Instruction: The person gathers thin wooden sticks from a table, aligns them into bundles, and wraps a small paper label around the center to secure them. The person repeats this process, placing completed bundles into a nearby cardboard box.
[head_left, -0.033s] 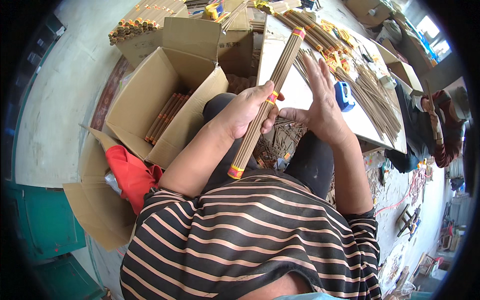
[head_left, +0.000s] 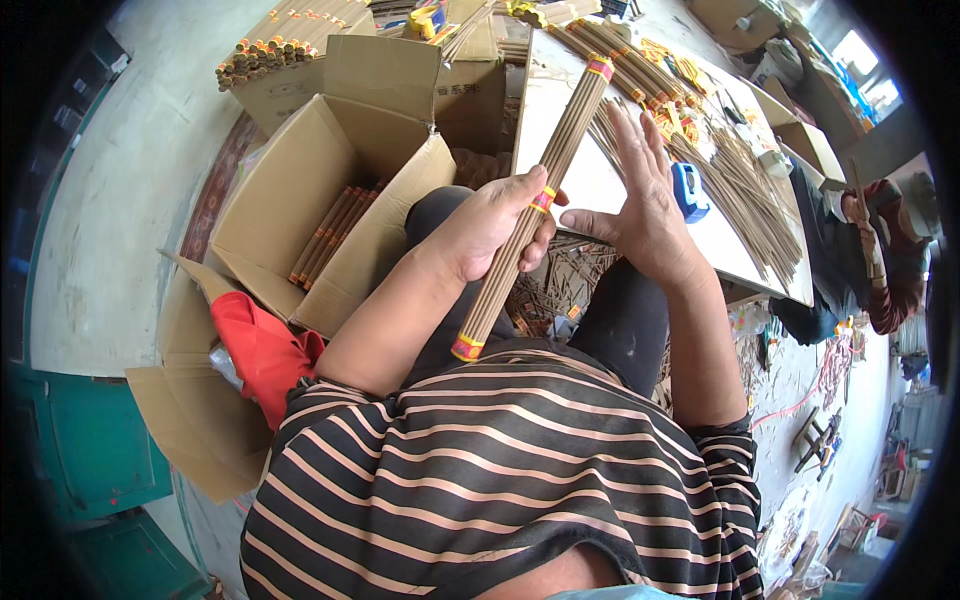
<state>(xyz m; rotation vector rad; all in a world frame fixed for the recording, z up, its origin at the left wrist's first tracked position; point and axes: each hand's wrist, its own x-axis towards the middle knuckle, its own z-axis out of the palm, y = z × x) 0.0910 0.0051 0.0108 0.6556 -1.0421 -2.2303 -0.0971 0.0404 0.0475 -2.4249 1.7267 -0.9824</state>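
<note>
My left hand (head_left: pixel 497 225) is wrapped round the middle of a bundle of brown incense sticks (head_left: pixel 566 138). Red-and-yellow paper bands circle both ends and the middle of the bundle. It slants from my lap up toward the white table, upper end to the right. Just right of the bundle, my right hand (head_left: pixel 652 215) is open, thumb held apart from the raised fingers, holding nothing. Inside an open cardboard box (head_left: pixel 277 190) at my left lie several banded bundles (head_left: pixel 335 232).
Loose incense sticks (head_left: pixel 740 200), a blue tape measure (head_left: pixel 690 192) and more banded bundles (head_left: pixel 625 65) lie on the white table (head_left: pixel 545 90). Stacked bundles (head_left: pixel 265 60) stand at the far left. A red cloth (head_left: pixel 255 345) hangs by the box. Another person (head_left: pixel 885 255) is at the right.
The bundle's lower end has shifted slightly left in my left hand's grip. My right hand's thumb has moved a little away from the left hand's fingers.
</note>
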